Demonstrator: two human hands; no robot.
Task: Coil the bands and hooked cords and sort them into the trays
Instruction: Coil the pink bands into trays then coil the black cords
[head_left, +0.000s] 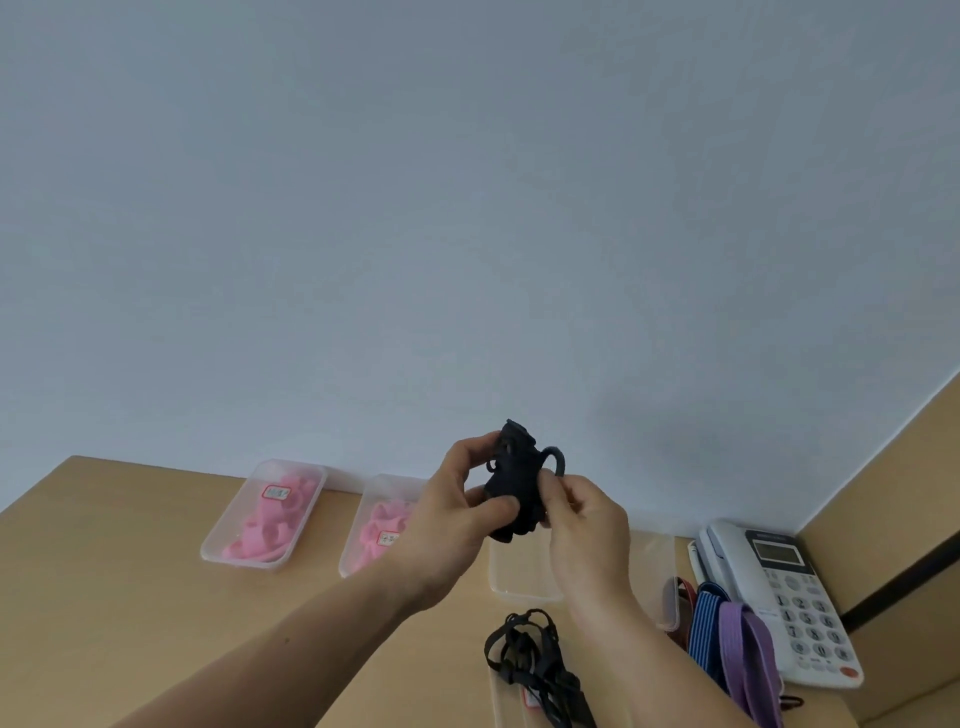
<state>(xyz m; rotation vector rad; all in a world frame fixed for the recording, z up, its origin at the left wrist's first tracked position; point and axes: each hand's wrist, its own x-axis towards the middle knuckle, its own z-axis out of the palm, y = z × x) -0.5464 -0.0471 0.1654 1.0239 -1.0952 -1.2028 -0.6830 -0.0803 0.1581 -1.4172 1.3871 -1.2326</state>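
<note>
Left hand (457, 514) and right hand (587, 519) grip the black bundle (514, 483) between them.

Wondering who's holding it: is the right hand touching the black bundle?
Touching. The head view shows the right hand pinching the black bundle at its right edge, while the left hand grips its other side.

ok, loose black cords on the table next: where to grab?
Probably the loops at the far end of the loose black cords, from above and the left: they spread open on the table, while the near end lies tangled over the near tray.
</note>
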